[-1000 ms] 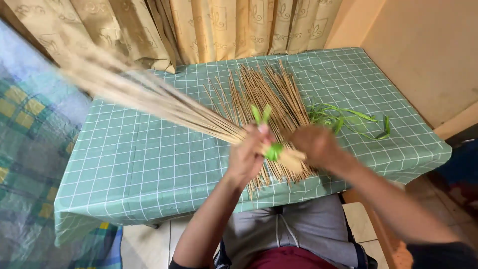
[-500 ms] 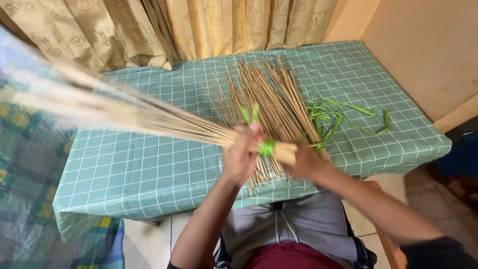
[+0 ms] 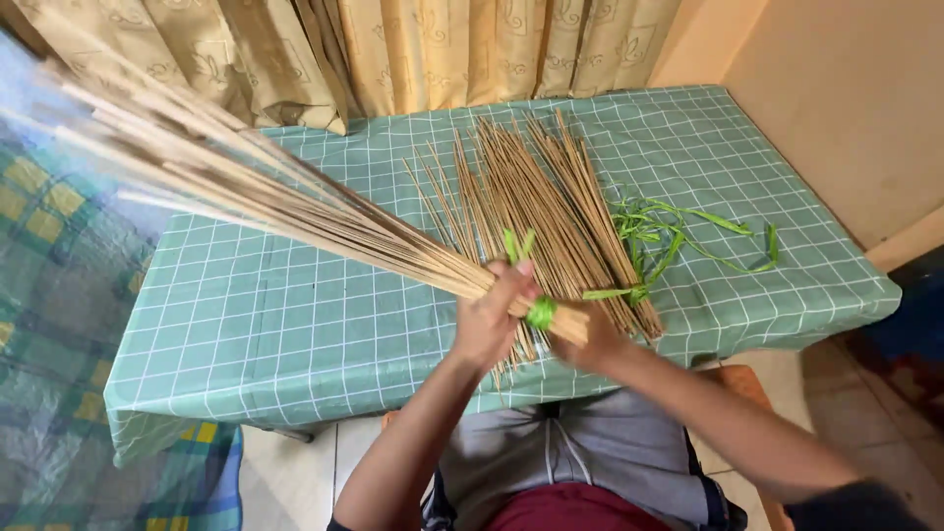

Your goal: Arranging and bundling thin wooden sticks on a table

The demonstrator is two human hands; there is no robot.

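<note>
Head view shows loose sticks [image 3: 551,197] lying on the green checked tablecloth [image 3: 295,324] just beyond my hands, with green strips [image 3: 678,236] to their right. My left hand [image 3: 489,320] grips the stick bundle [image 3: 256,202]; my right hand [image 3: 590,339] holds its end by the green tie [image 3: 540,313].

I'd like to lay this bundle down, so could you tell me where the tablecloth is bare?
The widest bare stretch of the tablecloth lies left of the loose sticks, below the raised stick bundle. A smaller bare patch sits at the far right corner, beyond the green strips. The middle is crowded with sticks, and both hands fill the near edge.
</note>
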